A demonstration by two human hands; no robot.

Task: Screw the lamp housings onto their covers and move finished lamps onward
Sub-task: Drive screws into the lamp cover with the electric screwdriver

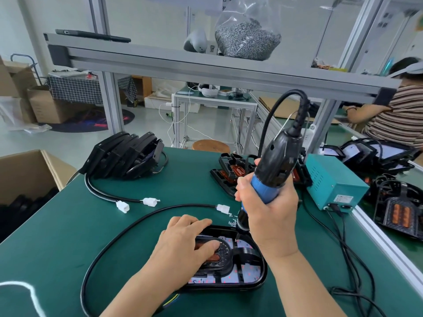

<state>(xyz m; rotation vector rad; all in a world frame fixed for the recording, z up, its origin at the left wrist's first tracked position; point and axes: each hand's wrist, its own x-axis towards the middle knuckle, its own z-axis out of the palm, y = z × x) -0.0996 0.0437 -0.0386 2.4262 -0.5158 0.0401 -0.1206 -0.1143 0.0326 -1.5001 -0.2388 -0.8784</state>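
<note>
Lamp housing (246,259) at 6 o'clock looks stiff, light; take its rim. Left grip (185,245) presses it flat-fingered; right grip (270,216) clasps electric screwdriver (277,161).

An open cardboard box (27,172) is standing just beside the green surface's (57,236) left edge, and a round wooden stool (210,146) is standing beyond its far edge. A dark tablet (91,35) is lying on the overhead shelf (206,65), while a person in a striped shirt (398,115) is sitting far right.
</note>
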